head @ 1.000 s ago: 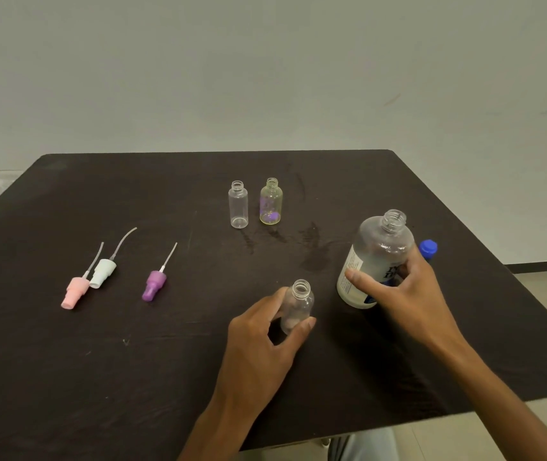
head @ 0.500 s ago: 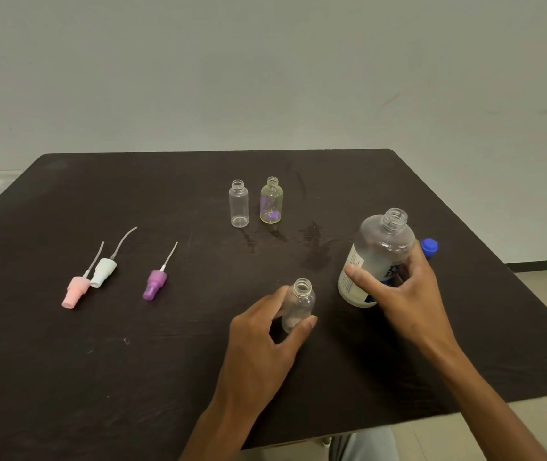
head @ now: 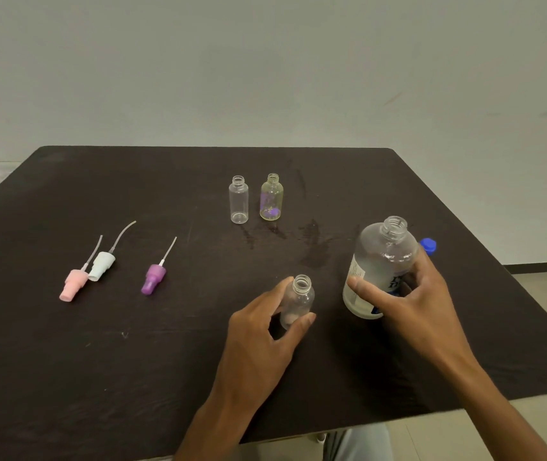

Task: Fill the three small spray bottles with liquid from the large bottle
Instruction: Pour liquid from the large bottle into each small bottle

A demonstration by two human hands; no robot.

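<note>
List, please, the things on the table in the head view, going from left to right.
pink spray cap → white spray cap → purple spray cap → clear small bottle → yellowish small bottle → small bottle held by the left hand → large bottle held by the right hand → blue cap

Hands (head: pixel 259 331) on bottles (head: pixel 297 301) (both uncapped)

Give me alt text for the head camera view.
A left hand holds a small open bottle while the right hand grips the large uncapped bottle on a dark table. Two more small bottles stand behind.
</note>
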